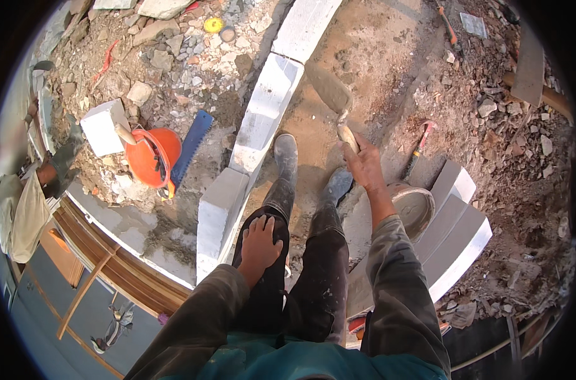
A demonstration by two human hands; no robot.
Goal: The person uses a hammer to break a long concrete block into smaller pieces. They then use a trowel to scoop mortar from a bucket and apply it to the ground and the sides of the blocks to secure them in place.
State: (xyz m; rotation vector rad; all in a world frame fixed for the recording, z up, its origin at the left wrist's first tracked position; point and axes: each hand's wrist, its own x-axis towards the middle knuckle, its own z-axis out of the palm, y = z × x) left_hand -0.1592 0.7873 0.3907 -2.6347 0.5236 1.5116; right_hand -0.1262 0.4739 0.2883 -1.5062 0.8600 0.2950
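My right hand (362, 163) is closed round the wooden handle of a trowel (329, 88). Its grey, mortar-smeared blade points away from me, close beside the row of white blocks (267, 95). My left hand (261, 246) lies on my left thigh with its fingers stretched out and holds nothing. Below my right forearm stands a round bucket (414, 211) with grey mortar in it, partly hidden by the arm. Two or more loose white blocks (454, 237) lie to the right of my legs.
An orange hard hat (153, 158), a blue saw blade (193, 144) and a white block (104, 128) lie left of the row. A hammer (420, 149) lies right of my hand. Rubble (522, 145) covers the far right. Another person (23, 202) is at the left edge.
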